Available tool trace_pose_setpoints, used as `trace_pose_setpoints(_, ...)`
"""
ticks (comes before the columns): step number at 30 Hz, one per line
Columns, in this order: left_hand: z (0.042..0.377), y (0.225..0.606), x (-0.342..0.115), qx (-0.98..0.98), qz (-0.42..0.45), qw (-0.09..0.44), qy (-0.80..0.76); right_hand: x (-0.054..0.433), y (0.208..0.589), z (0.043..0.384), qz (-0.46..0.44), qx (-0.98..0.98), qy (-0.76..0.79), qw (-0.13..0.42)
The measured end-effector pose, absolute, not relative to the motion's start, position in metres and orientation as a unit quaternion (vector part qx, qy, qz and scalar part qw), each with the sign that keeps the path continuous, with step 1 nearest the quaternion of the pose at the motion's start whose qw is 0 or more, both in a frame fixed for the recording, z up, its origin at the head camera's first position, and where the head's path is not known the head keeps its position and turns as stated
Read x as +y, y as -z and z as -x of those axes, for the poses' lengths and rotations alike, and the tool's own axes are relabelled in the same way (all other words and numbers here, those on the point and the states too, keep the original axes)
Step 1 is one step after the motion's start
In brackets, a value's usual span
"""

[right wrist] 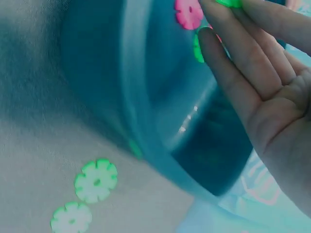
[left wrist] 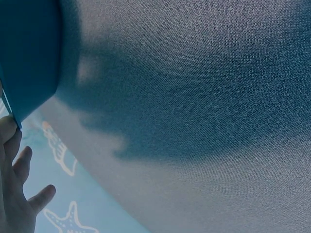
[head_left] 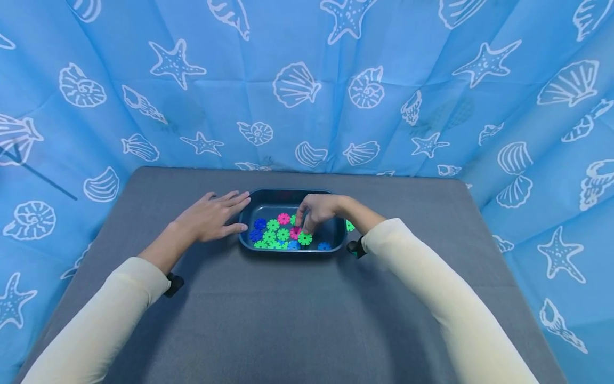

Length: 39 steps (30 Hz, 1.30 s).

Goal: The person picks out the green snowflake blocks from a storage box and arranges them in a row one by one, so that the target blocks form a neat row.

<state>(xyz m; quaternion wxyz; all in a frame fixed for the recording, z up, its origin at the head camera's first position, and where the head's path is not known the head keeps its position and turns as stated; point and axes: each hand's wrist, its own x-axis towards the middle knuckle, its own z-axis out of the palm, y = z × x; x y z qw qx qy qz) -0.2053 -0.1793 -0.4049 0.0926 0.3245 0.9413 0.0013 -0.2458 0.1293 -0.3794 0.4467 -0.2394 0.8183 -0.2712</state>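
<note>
Right hand [head_left: 322,207] reaches down into the dark tray [head_left: 292,251], thumb and forefinger drawn nearly together, pinching a green notched disc [head_left: 305,238]; right wrist view cuts it off at the top edge. Other fingers extended beside the pinch. A pink disc [head_left: 295,232] lies just by the fingertips. Left hand [head_left: 208,217] at the tray's left end: fingers straight, thumb spread well apart from them, fingertips touching the rim, nothing clamped. More green discs [head_left: 272,225] and blue discs [head_left: 260,223] cluster in the tray's left half. Two loose green discs [right wrist: 96,181] on the grey cloth [head_left: 278,309], beside the tray's right end.
</note>
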Motion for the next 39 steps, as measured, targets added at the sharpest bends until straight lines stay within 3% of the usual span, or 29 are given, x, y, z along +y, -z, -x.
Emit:
trace_pose_setpoints(11,0.205,0.404,-0.180,0.941,-0.326,0.095,-0.007,0.170,0.357,0.244,0.247,0.841,0.319,0.360)
trace_pose_setpoints(23,0.205,0.403,-0.178,0.941,-0.326,0.095,-0.002,0.249,0.349,0.243,0.202,0.859,0.358,0.304)
trace_pose_setpoints(39,0.206,0.404,-0.179,0.942,-0.323,0.095,-0.001,0.320,0.414,0.228,0.105,0.909,0.361,0.182)
